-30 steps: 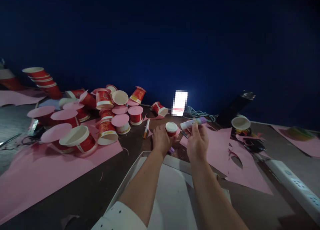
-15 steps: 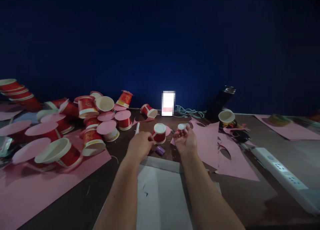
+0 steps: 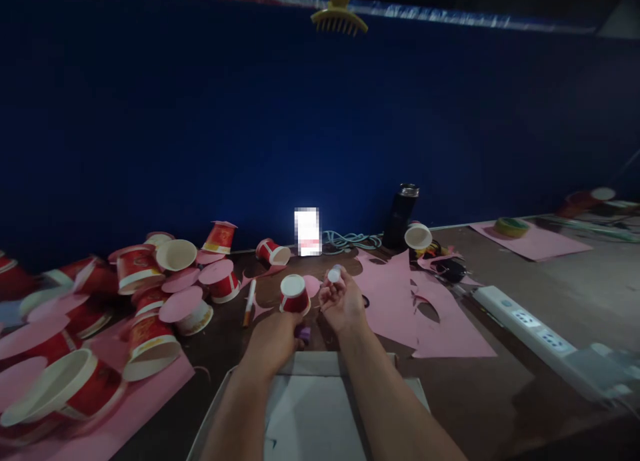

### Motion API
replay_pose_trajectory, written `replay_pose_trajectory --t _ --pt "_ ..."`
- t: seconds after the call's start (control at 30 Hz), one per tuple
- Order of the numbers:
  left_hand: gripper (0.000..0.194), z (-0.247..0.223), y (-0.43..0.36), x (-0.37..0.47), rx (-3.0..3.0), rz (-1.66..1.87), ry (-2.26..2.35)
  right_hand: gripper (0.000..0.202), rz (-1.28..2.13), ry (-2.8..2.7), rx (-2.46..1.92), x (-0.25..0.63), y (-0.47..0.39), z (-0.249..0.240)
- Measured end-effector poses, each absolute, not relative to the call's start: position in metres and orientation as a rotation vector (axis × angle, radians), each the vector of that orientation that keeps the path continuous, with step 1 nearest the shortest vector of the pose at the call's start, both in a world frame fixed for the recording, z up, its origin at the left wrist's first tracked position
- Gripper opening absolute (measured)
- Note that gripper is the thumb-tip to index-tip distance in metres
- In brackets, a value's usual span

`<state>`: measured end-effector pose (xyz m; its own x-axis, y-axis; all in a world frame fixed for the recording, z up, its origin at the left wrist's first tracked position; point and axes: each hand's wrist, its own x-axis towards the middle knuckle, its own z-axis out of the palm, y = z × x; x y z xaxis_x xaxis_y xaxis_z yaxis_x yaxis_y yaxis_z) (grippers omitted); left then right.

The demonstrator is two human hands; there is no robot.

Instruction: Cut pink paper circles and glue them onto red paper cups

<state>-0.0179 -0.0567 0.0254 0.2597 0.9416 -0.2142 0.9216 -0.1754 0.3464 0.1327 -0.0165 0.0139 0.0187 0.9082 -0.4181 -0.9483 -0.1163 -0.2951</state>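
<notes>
My left hand point(image 3: 277, 341) is closed around a small purple cylinder point(image 3: 303, 334), just in front of an upside-down red paper cup point(image 3: 295, 294). Palm up, my right hand point(image 3: 341, 301) pinches a small white object point(image 3: 334, 274) that looks like a cap or tube end. A pink paper disc point(image 3: 311, 286) lies behind the cup, between it and my right hand. An orange and white stick-like tube point(image 3: 249, 303) rests to the left of the cup.
Many red cups, several with pink discs, crowd the left over pink paper point(image 3: 145, 394). Cut pink sheets point(image 3: 390, 294), a black bottle point(image 3: 400, 217) and a power strip point(image 3: 535, 334) are on the right. A white box point(image 3: 315, 407) lies under my forearms.
The view has shifted up and right. My left hand has moved down onto the purple cylinder, which lay loose before. My right hand still holds the white object, now turned differently.
</notes>
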Motion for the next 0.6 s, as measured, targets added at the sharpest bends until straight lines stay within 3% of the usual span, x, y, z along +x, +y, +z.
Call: replay_pose_trajectory --t 0.23,0.43,0.6 --pt "0.016 0.026 -0.059 -0.014 2.212 0.258 1.587 0.016 1.577 0.122 -0.571 0.134 -0.018 0.017" --pt "0.035 0.037 -0.059 -0.007 1.726 1.322 1.39 0.02 1.508 0.015 -0.506 0.134 -0.023 0.026" --pt "0.043 0.03 -0.052 -0.009 1.064 1.629 0.926 0.027 1.33 -0.182 -0.515 0.127 -0.029 0.03"
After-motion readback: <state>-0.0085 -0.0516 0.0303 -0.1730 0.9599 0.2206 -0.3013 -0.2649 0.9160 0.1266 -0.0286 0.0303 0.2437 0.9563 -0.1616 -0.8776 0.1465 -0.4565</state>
